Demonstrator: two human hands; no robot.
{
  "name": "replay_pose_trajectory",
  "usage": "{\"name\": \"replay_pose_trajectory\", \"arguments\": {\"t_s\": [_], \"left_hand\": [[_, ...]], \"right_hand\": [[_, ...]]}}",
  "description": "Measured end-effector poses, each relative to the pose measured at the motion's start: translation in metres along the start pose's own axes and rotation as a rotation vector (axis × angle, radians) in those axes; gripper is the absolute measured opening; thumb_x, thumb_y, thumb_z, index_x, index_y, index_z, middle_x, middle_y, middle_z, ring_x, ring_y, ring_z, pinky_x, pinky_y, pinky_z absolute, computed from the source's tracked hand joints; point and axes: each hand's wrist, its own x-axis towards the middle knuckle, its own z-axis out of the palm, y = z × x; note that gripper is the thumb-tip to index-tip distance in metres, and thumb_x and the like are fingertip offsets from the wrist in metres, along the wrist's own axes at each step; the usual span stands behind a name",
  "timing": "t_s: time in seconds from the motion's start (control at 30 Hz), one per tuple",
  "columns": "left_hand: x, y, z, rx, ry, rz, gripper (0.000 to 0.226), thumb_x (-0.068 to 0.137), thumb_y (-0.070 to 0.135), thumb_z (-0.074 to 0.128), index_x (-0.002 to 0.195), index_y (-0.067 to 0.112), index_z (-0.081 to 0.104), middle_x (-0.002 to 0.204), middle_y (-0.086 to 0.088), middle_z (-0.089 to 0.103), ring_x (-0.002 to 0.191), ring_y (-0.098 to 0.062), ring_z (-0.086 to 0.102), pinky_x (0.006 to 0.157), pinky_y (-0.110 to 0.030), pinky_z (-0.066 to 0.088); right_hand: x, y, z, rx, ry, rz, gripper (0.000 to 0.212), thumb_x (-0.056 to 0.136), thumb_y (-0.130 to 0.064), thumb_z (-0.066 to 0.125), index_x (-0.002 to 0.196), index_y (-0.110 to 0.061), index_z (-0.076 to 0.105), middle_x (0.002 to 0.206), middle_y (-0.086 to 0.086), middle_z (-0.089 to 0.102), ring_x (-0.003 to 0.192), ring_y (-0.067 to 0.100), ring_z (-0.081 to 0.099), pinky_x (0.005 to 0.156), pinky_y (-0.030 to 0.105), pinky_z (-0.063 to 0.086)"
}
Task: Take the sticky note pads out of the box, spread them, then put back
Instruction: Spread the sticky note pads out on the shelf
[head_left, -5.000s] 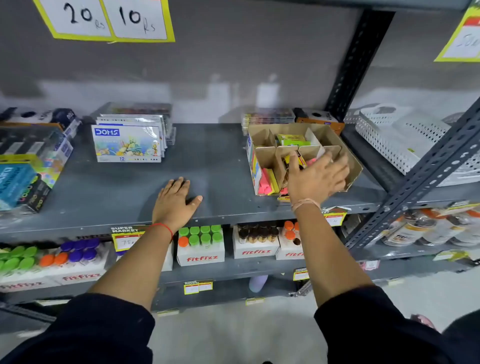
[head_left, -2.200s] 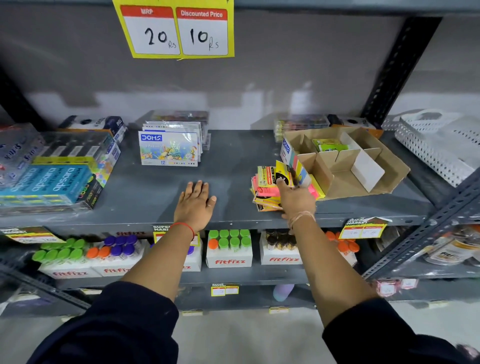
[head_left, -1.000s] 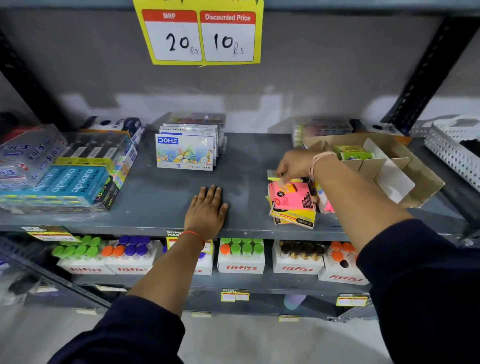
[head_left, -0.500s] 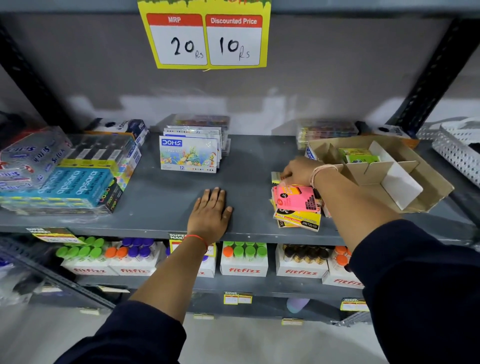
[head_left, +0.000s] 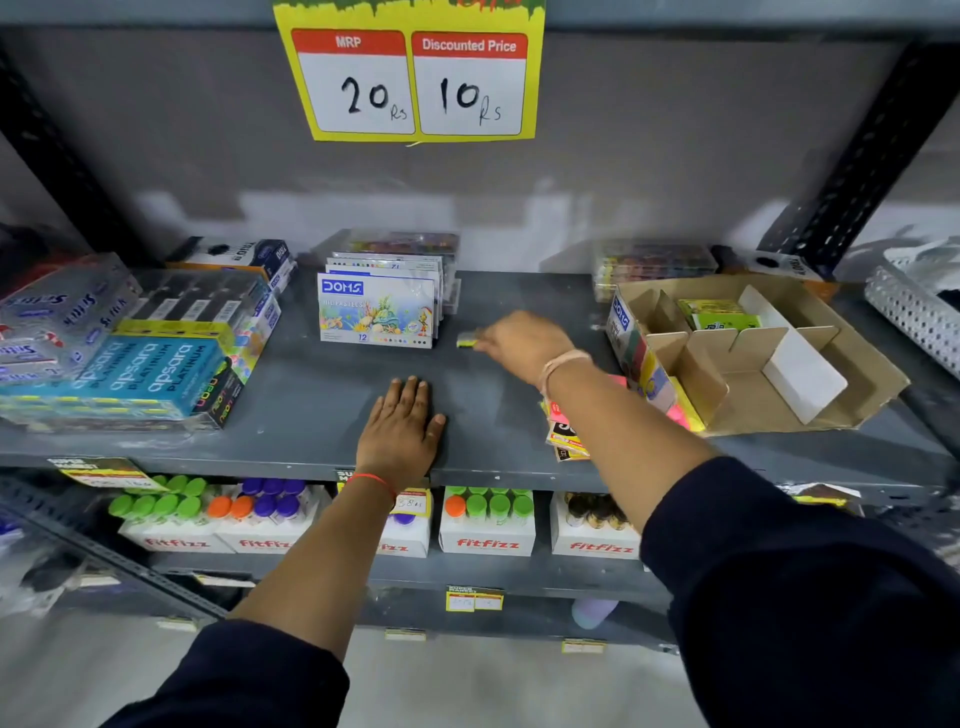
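An open cardboard box (head_left: 852, 384) with dividers sits on the right of the grey shelf (head_left: 311, 395); a green pad (head_left: 719, 314) lies in a back compartment. A small pile of pink and yellow sticky note pads (head_left: 563, 434) rests left of the box, partly hidden by my right forearm. My right hand (head_left: 524, 345) reaches left over the shelf, fingers pinched on a yellowish sticky note pad (head_left: 466, 340) low over the shelf, beside the pastel boxes. My left hand (head_left: 400, 434) lies flat, fingers together, on the shelf's front.
DOMS pastel boxes (head_left: 376, 312) stand at the shelf's middle back. Wrapped Apsara pencil packs (head_left: 150, 364) fill the left. Clear cases (head_left: 652, 262) sit behind the cardboard box, a white perforated basket (head_left: 909, 317) at far right. Fitfizz bottles (head_left: 485, 519) line the shelf below.
My right hand has left the pile beside the box and moved left toward the pastel boxes with a pad in its fingers. My left hand has stayed flat.
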Motion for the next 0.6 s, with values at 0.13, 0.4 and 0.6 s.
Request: {"name": "replay_pose_trajectory", "arguments": {"t_s": [0.13, 0.4, 0.6], "left_hand": [[-0.002, -0.006, -0.001, -0.015, -0.005, 0.024, 0.054, 0.099, 0.032, 0.026, 0.147, 0.012, 0.011, 0.159, -0.005, 0.010, 0.148, -0.020, 0.003, 0.121, -0.034, 0.005], [-0.001, -0.007, 0.000, -0.001, -0.021, 0.036, 0.055, 0.099, 0.033, 0.024, 0.147, 0.013, 0.009, 0.159, -0.005, 0.008, 0.148, -0.021, 0.003, 0.121, -0.035, 0.003], [-0.001, -0.003, -0.002, -0.019, -0.009, 0.020, 0.054, 0.098, 0.030, 0.027, 0.147, 0.011, 0.014, 0.159, -0.006, 0.010, 0.148, -0.022, 0.005, 0.121, -0.035, 0.005]], "right_hand": [[0.005, -0.016, 0.031, -0.163, -0.066, 0.026, 0.033, 0.096, -0.007, 0.041, 0.124, -0.004, 0.057, 0.124, 0.020, 0.060, 0.113, 0.038, 0.059, 0.089, 0.040, 0.050], [-0.004, 0.002, 0.021, 0.079, -0.118, -0.006, 0.065, 0.091, -0.027, 0.056, 0.147, -0.010, 0.026, 0.155, 0.012, 0.028, 0.141, 0.030, 0.029, 0.116, 0.039, 0.028], [-0.057, 0.050, -0.023, 0.020, -0.324, 0.113, 0.097, 0.073, -0.031, 0.077, 0.149, -0.016, 0.019, 0.156, 0.005, 0.028, 0.141, 0.025, 0.031, 0.112, 0.032, 0.030]]}}
